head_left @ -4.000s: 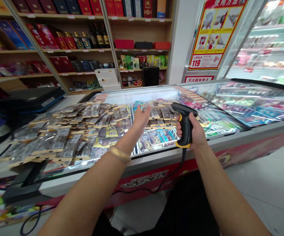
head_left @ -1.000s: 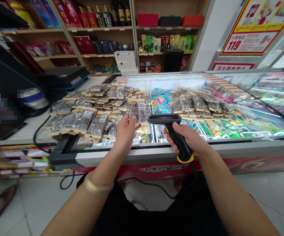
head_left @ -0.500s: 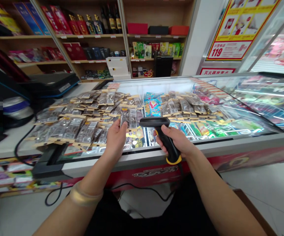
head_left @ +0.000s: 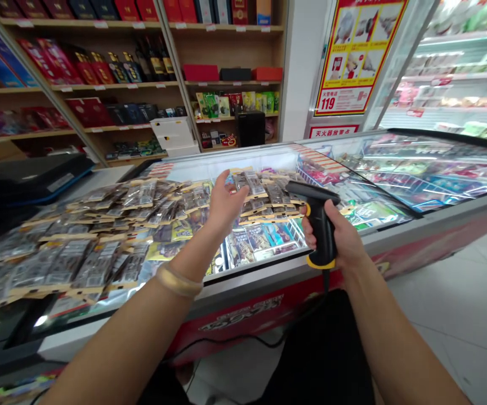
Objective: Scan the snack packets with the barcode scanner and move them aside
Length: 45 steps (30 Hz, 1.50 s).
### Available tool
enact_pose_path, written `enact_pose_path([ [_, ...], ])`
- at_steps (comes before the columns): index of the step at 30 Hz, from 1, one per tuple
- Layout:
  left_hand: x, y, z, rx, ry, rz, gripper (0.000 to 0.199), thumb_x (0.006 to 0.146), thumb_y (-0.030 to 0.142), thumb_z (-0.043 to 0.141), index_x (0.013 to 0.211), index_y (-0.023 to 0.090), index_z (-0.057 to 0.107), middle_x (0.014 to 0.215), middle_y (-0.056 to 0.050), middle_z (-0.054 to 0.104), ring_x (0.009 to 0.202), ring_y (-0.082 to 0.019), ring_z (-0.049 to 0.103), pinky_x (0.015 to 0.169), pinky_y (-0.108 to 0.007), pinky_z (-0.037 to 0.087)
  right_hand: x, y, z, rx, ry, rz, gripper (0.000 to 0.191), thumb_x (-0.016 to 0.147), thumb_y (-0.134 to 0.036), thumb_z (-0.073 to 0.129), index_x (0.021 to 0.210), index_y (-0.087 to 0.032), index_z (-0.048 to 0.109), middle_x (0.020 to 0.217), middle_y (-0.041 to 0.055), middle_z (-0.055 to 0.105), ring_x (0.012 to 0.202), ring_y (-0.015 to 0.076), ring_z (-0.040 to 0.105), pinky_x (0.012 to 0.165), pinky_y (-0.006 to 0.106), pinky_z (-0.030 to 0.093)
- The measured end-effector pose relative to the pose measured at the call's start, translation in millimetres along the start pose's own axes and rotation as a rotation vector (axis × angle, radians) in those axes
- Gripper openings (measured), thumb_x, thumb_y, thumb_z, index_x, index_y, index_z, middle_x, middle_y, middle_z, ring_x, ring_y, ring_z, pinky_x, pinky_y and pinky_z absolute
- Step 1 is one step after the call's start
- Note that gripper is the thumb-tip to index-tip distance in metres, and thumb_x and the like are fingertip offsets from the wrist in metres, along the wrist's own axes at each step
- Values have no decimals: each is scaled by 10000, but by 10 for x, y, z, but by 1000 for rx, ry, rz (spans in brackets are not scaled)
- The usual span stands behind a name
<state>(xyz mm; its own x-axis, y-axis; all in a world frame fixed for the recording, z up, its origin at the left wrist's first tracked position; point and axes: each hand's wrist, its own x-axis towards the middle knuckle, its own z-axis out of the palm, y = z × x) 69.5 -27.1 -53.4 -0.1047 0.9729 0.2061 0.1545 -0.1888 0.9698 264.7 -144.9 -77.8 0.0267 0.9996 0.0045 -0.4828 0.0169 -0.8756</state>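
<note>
My right hand (head_left: pixel 347 236) is wrapped round the grip of a black and yellow barcode scanner (head_left: pixel 324 233), its head pointing left above the freezer. My left hand (head_left: pixel 225 205), with a gold bangle at the wrist, reaches over the glass with thumb and forefinger apart. It is at the left edge of the smaller heap of clear snack packets (head_left: pixel 254 183), and I see nothing held in it. A larger heap of the same packets (head_left: pixel 72 261), dark inside with tan edges, spreads across the left of the freezer top.
The glass-topped chest freezer (head_left: pixel 268 271) runs across the view, with colourful packs under the glass. Wooden shelves (head_left: pixel 230 83) of boxes and bottles stand behind it. A dark device (head_left: pixel 36 180) sits at left. The scanner's cable (head_left: pixel 243 337) loops below.
My left hand has let go of a packet and moved to the right-hand heap, its fingers spreading. The scanner, still in my right hand, has shifted right. The view has turned right.
</note>
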Motion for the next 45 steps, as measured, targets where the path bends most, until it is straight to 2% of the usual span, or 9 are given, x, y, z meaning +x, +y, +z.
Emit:
enact_pose_path([
  [4,90,-34,257,293,-118,136,675,805,362,664,1420,121,521,1211,-190,677,1144,-315,633,1044,-476,457,30,-35,-178,-19,39,-39,533,728,-678,723,907,-192,598,598,-39,544,425,87,453,390,217,387],
  [8,72,-136,310,617,-218,219,541,837,385,610,1316,133,619,1510,-239,486,1469,-406,356,1195,-571,252,85,30,-262,-1,65,-17,559,688,-685,753,898,-192,596,599,-43,545,426,82,449,380,206,368],
  [11,41,-165,292,628,-269,230,562,896,386,525,1395,131,555,1573,-228,411,1514,-362,295,1211,-545,243,110,44,-283,22,61,3,576,647,-683,781,888,-192,601,595,-43,542,437,83,448,389,204,374],
  [17,-44,-107,141,590,-233,277,535,931,392,475,1393,134,552,1488,-203,517,1448,-335,402,1197,-530,278,92,6,-243,10,65,22,567,650,-682,780,881,-195,605,602,-33,531,461,95,455,413,215,373],
  [21,-198,-140,-219,585,-118,385,467,925,378,488,1314,146,605,1385,-185,597,1365,-308,485,1160,-499,346,47,34,-97,-6,21,5,513,728,-687,716,877,-207,612,615,-22,524,460,105,447,411,230,370],
  [27,-525,-305,-1195,661,145,544,370,918,337,492,1220,177,634,1273,-141,647,1240,-243,565,1110,-424,406,44,295,444,-1,-113,97,514,721,-671,736,906,-204,625,608,-27,537,449,98,457,403,221,397],
  [35,-749,-597,-2412,910,541,442,328,888,340,523,1133,192,683,1207,-137,667,1176,-293,584,1077,-473,399,64,812,1208,1,-279,277,561,698,-678,747,909,-177,609,585,-41,558,411,81,484,370,194,414],
  [39,-871,-712,-2617,1012,599,366,297,891,337,525,1064,210,729,1272,-150,644,1255,-349,517,1085,-555,353,50,913,1365,6,-310,346,576,652,-673,786,884,-178,606,583,-40,568,411,81,493,366,187,416],
  [45,-1005,-758,-2577,1089,555,285,313,898,379,541,1092,232,737,1395,-149,564,1382,-387,404,1130,-602,283,22,991,1527,-18,-382,432,551,679,-647,777,907,-173,612,584,-30,569,414,86,487,372,198,418],
])
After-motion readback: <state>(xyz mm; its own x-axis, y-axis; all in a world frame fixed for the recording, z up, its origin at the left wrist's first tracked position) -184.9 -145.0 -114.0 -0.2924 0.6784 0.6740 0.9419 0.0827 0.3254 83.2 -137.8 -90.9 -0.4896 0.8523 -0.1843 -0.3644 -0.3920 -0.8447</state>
